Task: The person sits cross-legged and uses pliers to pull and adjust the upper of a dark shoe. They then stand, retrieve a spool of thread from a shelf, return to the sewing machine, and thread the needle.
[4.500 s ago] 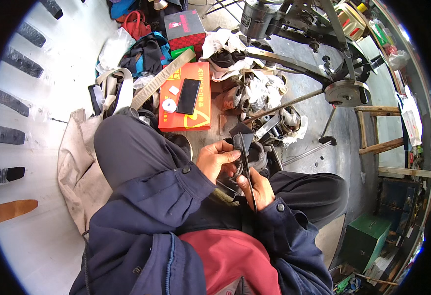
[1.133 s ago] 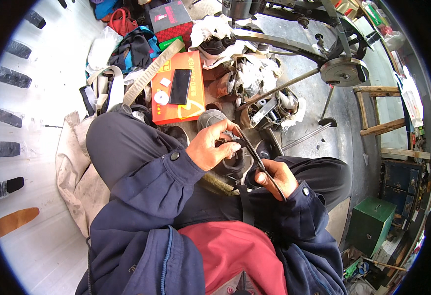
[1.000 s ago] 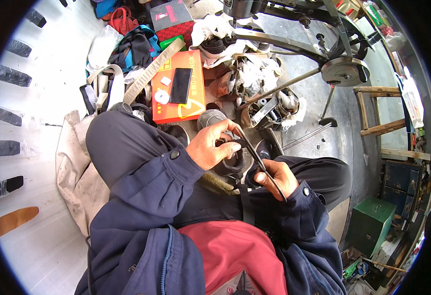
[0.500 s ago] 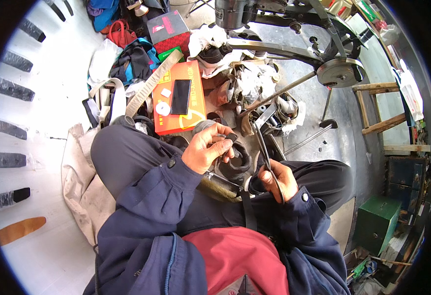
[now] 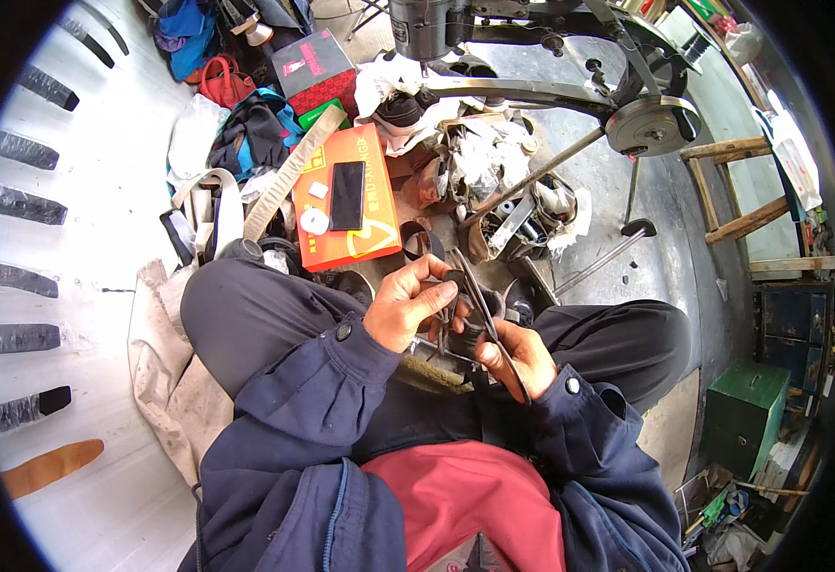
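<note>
In front of my lap, my left hand (image 5: 403, 310) is closed, with a small black piece (image 5: 454, 277) pinched between thumb and fingers. My right hand (image 5: 520, 360) is wrapped round a long, narrow, flat metal blade (image 5: 476, 294), dark with a bright edge. It slants from beside my wrist up past the black piece, very near it; whether the two touch, I cannot tell. Dark items beneath my hands, between my knees, are partly hidden.
Ahead lies an orange box (image 5: 380, 229) carrying a black phone (image 5: 348, 195) and a round white item (image 5: 315, 222). Shoes and bags pile up beyond. A metal machine with a wheel (image 5: 641, 129) stands at front right. A green metal box (image 5: 743, 419) is at right.
My right hand has moved left and slightly up, bringing the blade beside the black piece. My left hand still pinches that piece and has shifted little.
</note>
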Demonstrator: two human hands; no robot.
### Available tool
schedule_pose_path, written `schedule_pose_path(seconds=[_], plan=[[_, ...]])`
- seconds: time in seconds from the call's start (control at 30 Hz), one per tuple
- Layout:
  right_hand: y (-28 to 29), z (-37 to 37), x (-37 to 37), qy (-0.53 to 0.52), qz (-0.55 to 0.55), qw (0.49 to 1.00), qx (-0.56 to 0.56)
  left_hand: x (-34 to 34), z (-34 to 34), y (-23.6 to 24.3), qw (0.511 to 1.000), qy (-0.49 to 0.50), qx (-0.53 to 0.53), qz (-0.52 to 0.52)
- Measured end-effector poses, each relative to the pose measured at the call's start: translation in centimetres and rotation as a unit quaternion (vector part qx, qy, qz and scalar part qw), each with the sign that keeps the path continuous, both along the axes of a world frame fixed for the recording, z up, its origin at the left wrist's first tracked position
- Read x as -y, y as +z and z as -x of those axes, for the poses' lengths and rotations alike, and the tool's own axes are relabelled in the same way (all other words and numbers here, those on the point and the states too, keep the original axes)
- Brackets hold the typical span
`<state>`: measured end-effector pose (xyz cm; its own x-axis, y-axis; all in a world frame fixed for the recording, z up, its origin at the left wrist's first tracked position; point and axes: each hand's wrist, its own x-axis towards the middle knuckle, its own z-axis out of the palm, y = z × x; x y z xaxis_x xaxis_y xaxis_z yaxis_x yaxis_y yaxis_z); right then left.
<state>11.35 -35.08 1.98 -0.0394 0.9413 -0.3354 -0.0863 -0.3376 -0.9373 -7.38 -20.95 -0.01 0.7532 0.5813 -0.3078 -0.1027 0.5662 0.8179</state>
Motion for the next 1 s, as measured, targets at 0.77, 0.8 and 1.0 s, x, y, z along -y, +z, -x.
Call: schedule_pose_path(seconds=[0.77, 0.8, 1.0], plan=[[0.4, -1.2, -2.9, -0.176, -0.02, 0.981, -0.074, 0.9, -0.7, 3.0, 0.946, -0.058, -0.139, -0.288], [0.4, -1.1, -3.1, -0.177, -0.041, 0.976, -0.122, 1.1, -0.9, 3.2, 0.934, -0.075, -0.154, -0.314], [-0.8, 0.0, -3.6, -0.167, -0.025, 0.978, -0.126, 1.8, -0.9, 2.3, 0.926, -0.029, -0.155, -0.342]])
